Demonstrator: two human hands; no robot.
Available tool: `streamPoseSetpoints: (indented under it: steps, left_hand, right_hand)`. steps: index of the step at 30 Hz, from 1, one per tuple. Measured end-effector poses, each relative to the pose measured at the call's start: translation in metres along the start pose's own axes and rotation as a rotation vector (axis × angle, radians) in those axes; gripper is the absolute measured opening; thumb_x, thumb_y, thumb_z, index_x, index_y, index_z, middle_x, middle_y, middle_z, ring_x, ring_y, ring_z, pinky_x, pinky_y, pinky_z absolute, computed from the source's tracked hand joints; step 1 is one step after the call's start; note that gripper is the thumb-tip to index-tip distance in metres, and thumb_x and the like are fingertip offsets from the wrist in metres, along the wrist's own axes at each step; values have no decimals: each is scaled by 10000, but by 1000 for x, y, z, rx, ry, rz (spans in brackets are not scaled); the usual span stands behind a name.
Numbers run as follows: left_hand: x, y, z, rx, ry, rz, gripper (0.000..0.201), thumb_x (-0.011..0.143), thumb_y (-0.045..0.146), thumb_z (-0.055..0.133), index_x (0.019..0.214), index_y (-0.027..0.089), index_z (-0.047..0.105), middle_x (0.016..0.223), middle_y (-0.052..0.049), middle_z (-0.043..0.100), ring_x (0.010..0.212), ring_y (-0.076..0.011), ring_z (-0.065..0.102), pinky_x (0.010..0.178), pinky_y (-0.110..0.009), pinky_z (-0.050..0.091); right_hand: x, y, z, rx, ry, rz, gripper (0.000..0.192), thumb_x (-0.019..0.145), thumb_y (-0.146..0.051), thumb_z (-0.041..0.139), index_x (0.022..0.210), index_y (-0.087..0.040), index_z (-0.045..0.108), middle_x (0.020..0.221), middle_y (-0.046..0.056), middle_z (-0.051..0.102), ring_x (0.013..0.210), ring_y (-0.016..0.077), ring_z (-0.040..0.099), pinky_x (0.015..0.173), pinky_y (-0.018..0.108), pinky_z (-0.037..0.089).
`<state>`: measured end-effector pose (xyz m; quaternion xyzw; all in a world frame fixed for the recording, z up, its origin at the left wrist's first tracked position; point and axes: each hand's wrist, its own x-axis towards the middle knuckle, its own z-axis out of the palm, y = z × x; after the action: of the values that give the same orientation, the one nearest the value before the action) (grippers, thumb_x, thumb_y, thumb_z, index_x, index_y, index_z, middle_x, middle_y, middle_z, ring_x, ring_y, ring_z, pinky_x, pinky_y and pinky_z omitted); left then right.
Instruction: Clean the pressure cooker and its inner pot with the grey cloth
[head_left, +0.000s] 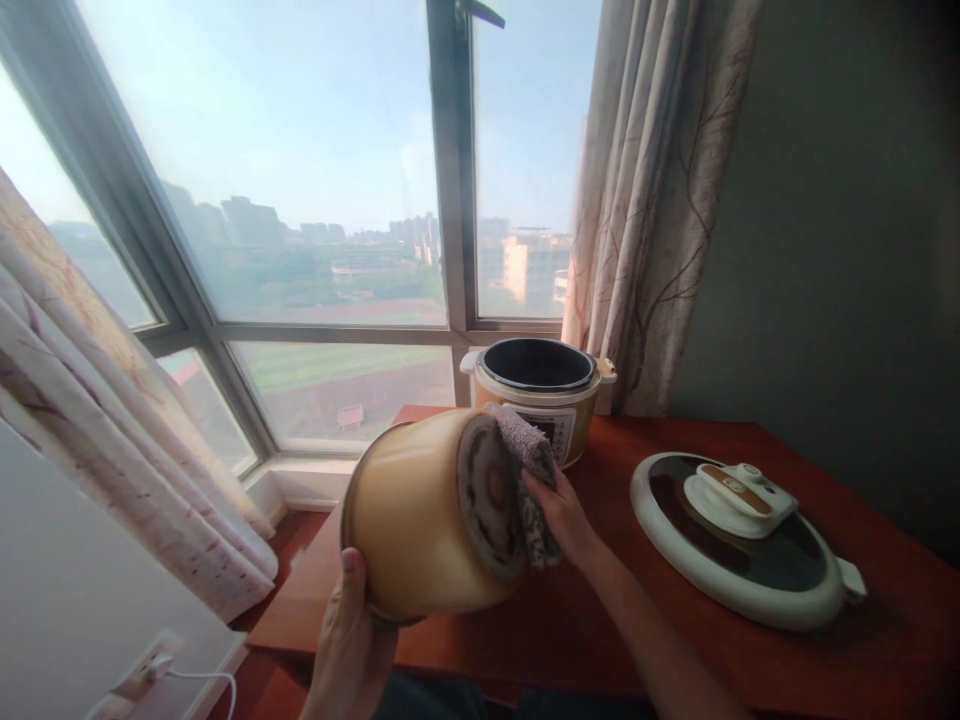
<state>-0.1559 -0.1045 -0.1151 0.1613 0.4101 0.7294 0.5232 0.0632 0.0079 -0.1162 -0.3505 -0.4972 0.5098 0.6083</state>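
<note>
A gold inner pot (409, 510) is tilted on its side above the table, its stained round base (491, 495) turned to the right. My left hand (352, 630) grips the pot near its rim at the lower left, thumb on the outside and the other fingers mostly hidden. In my right hand (559, 510) is a fluffy grey cloth (525, 445), held at the edge of the base. Behind the cloth stands the pressure cooker body (585, 425), its top uncovered and its dark inside showing.
The cooker's lid (739, 540), white-rimmed with a handle on top, lies on the red-brown table (600, 620) at the right. Curtains (652, 200) hang beside the large window (300, 180). A plug with a white cable (161, 668) is at the lower-left wall.
</note>
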Motion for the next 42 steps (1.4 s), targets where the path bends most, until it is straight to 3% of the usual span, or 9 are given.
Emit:
streamPoseSetpoints:
  steps: [6,9,15,17,21,24,28,34,42]
  left_hand:
    - [-10,-4,9,-53,17,72,812,643,570,856,1362,277,617,1244,-95,728,1155,-373,671,846,-416,626]
    - [-20,-7,19,-63,53,74,770,691,581,821,1367,273,616,1229,-93,735,1144,-359,680,897,-427,608]
    - [-33,-15,30,-135,138,-21,671,823,570,709,1395,236,597,1180,-108,755,1167,-327,674,985,-421,566]
    - [-32,-17,26,-120,145,-86,680,797,571,730,1362,208,627,1137,-112,769,1154,-332,681,981,-416,570]
    - [-26,-20,18,-47,149,-73,684,691,537,818,1280,215,686,1083,-90,786,1093,-335,709,940,-398,595]
    - [-23,-20,18,-17,96,-8,757,646,502,863,1320,227,654,1118,-88,777,1107,-332,703,933,-385,595]
    - [-24,-16,18,-9,59,-17,832,649,575,849,1355,198,620,1145,-122,765,1140,-374,680,893,-422,612]
    - [-22,-10,12,-13,17,-36,885,627,572,864,1396,235,584,1204,-119,743,1154,-385,669,848,-420,628]
    - [-14,-7,7,-82,-34,-25,817,691,525,843,1415,265,568,1212,-119,738,1130,-384,683,849,-453,627]
  right_hand:
    - [-64,44,17,64,295,197,523,818,-548,690,1229,-225,671,1216,89,724,1210,300,637,1045,468,495]
    - [-101,57,33,-136,399,16,542,905,-526,587,1367,-243,580,1377,118,624,1350,312,523,1118,517,424]
    - [-122,40,59,-813,288,-685,616,930,-208,524,1504,-386,387,1587,55,395,1495,346,289,1116,665,339]
    - [-115,14,64,-943,195,-778,691,868,-185,550,1513,-366,380,1618,64,341,1489,388,274,1112,700,295]
    - [-96,-52,72,-1056,-173,-830,774,744,-239,597,1500,-279,436,1662,45,249,1496,391,234,1158,641,249]
    - [-70,-87,75,-1031,-277,-779,777,717,-237,630,1478,-252,478,1651,42,281,1501,370,228,1196,593,218]
    - [-20,-100,72,-800,-343,-635,631,799,-259,621,1426,-277,554,1577,21,426,1477,303,319,1220,496,246]
    - [38,-66,51,-489,-310,-547,484,930,-351,567,1405,-259,575,1456,52,563,1393,246,460,1208,435,289]
    - [27,-15,13,-249,-169,-171,536,847,-394,676,1353,-232,605,1301,59,674,1281,251,567,1171,496,328]
